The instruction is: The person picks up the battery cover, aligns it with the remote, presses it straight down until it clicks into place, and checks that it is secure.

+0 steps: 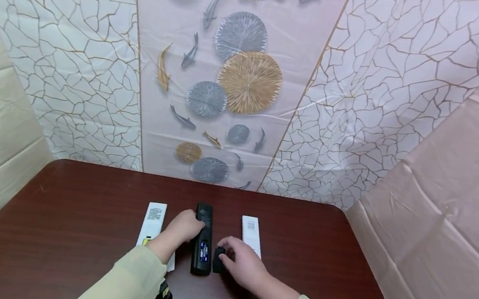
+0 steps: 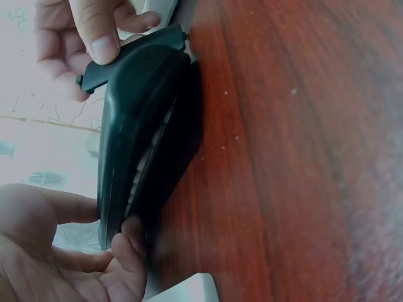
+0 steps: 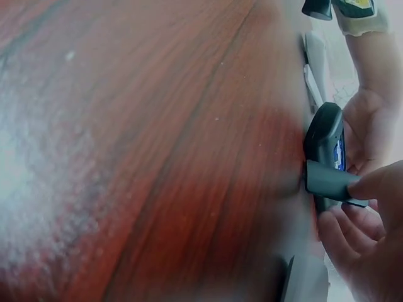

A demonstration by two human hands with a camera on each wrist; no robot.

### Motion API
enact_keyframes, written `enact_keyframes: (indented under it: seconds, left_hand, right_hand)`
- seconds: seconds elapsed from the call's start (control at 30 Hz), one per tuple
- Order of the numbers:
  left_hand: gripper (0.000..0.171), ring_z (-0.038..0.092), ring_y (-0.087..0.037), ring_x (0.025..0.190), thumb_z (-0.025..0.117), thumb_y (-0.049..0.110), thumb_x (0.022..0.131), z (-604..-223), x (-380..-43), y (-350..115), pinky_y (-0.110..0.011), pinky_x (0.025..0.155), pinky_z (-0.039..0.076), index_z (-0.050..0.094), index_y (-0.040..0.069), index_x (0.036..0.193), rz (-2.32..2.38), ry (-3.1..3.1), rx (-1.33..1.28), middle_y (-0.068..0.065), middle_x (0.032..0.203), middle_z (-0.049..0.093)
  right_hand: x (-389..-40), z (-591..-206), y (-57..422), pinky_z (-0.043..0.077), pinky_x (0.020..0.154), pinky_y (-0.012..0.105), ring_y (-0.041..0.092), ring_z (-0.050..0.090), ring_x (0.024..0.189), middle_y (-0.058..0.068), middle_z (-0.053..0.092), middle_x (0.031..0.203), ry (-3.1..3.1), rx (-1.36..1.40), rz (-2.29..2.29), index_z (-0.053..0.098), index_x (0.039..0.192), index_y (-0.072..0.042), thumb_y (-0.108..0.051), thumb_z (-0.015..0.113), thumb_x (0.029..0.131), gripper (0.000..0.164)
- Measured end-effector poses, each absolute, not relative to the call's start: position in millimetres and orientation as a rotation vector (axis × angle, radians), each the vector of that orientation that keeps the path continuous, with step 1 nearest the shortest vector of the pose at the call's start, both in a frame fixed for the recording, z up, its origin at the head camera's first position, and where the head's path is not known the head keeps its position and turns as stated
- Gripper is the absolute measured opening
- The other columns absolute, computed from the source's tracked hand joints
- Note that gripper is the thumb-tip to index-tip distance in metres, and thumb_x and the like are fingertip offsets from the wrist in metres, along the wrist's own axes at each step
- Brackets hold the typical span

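Note:
A black remote control point(image 1: 200, 270) lies back side up on the table, its buttons facing down in the left wrist view. In its open battery compartment, batteries with blue wrapping point(image 1: 204, 252) show. My left hand point(image 1: 182, 226) grips the far end of the remote, thumb on one side and fingers on the other. My right hand point(image 1: 246, 265) pinches a black battery cover point(image 1: 218, 260) between thumb and fingers, just right of the compartment end. In the right wrist view the cover point(image 3: 329, 180) overlaps the remote point(image 3: 323, 129); small tabs show at its edge in the left wrist view.
A long white object with a printed label point(image 1: 153, 219) lies left of the remote, partly behind my left arm. Another long white object point(image 1: 252, 230) lies to the right, partly behind my right hand. The brown table point(image 1: 85, 230) ends at a patterned cloth backdrop point(image 1: 223, 132).

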State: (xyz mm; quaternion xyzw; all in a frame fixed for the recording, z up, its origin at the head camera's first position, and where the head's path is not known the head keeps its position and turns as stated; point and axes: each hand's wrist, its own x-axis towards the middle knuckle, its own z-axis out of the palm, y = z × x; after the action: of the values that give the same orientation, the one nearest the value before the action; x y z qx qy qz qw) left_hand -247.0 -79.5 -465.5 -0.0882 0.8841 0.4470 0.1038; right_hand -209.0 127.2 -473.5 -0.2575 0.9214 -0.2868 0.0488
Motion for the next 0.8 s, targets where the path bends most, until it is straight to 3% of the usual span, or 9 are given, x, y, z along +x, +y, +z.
enact_keyframes:
  seconds: [0.17,0.37,0.8]
  left_hand:
    - [0.047,0.064,-0.022,0.072,0.058,0.018,0.097,-469.2,-247.4,-81.1,-0.033,0.056,0.055,0.049,-0.010,0.134,1.433,2.530,-0.284,-0.021,0.110,0.062]
    - [0.048,0.064,-0.024,0.077,0.057,0.017,0.098,-471.3,-248.8,-80.9,-0.034,0.057,0.056,0.047,-0.010,0.136,1.481,2.503,-0.324,-0.022,0.114,0.061]
    - [0.045,0.066,-0.032,0.091,0.056,0.015,0.099,-468.7,-250.0,-78.1,-0.041,0.058,0.058,0.045,0.000,0.140,1.751,2.347,-0.360,-0.026,0.124,0.056]
  right_hand:
    - [-207.6,-472.6,126.9,0.052,0.073,0.029,0.010,0.059,0.086,-0.006,0.062,0.096,2.762,-0.755,-1.015,0.063,0.110,-0.016,-0.010,0.065,0.096,0.015]
    - [-205.5,-472.7,126.7,0.053,0.061,0.024,0.010,0.058,0.078,-0.003,0.061,0.092,2.717,-0.738,-1.152,0.064,0.108,-0.012,-0.006,0.063,0.096,0.014]
    - [-206.6,-472.5,129.7,0.055,0.061,0.026,0.012,0.061,0.072,0.000,0.063,0.097,2.634,-0.673,-1.241,0.065,0.109,-0.012,-0.005,0.061,0.097,0.014]
